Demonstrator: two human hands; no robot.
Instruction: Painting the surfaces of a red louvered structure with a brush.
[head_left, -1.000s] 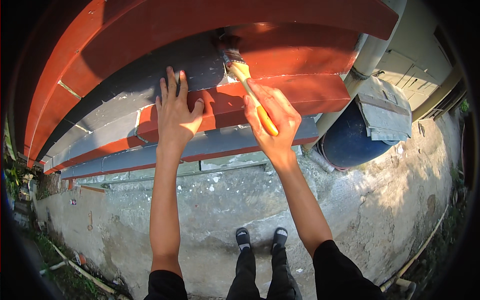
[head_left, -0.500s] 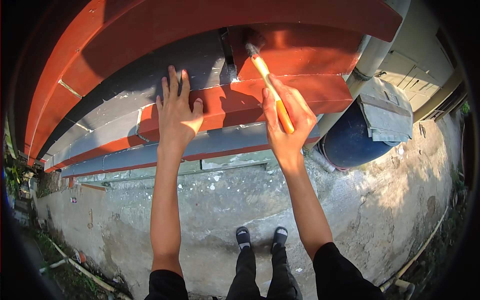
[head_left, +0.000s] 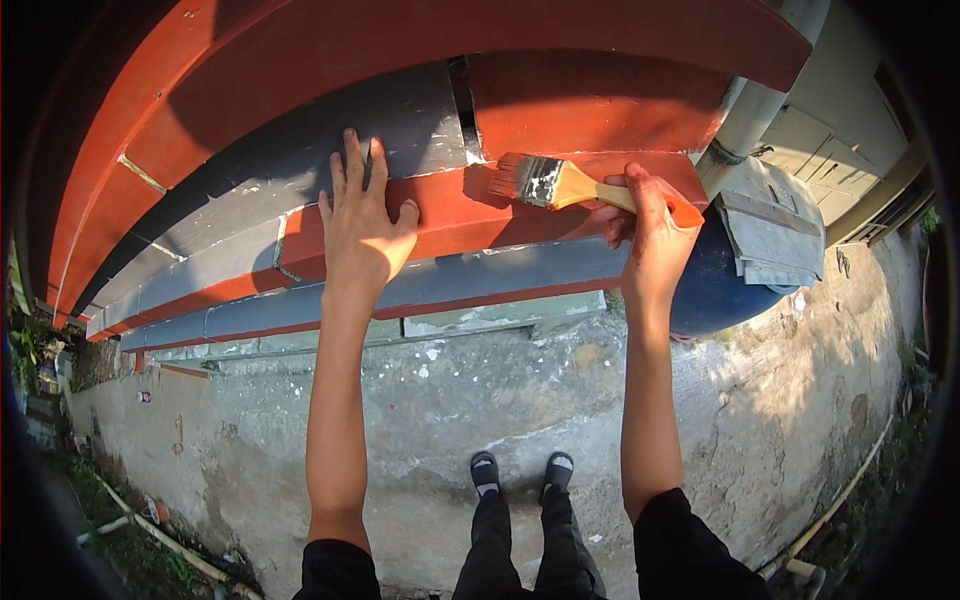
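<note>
Brush Off the Red Panel

The person's left hand (head_left: 360, 230) lies with its fingers spread, tips on the grey panel (head_left: 420, 115), gripping nothing. The right hand (head_left: 655, 230) is curled around the handle of the brush (head_left: 560, 184), whose reddish bristles point left. The brush is over the red ledge (head_left: 455, 225) — whether the bristles touch it cannot be told.

Half a second ago the bristles were up at the red panel (head_left: 590, 105); now the brush has come down and turned nearly level, leaving that panel uncovered. This looks like a break between paint strokes. The left hand has hardly shifted.

A dark gap (head_left: 464, 100) parts the grey panel from the red. Farther off stand a pale pipe (head_left: 748, 115) and a blue barrel (head_left: 720, 285); below lies the concrete floor (head_left: 430, 400), with the person's feet (head_left: 485, 472) on it. No lettering can be read anywhere — the brush's metal band is smeared with paint.
</note>
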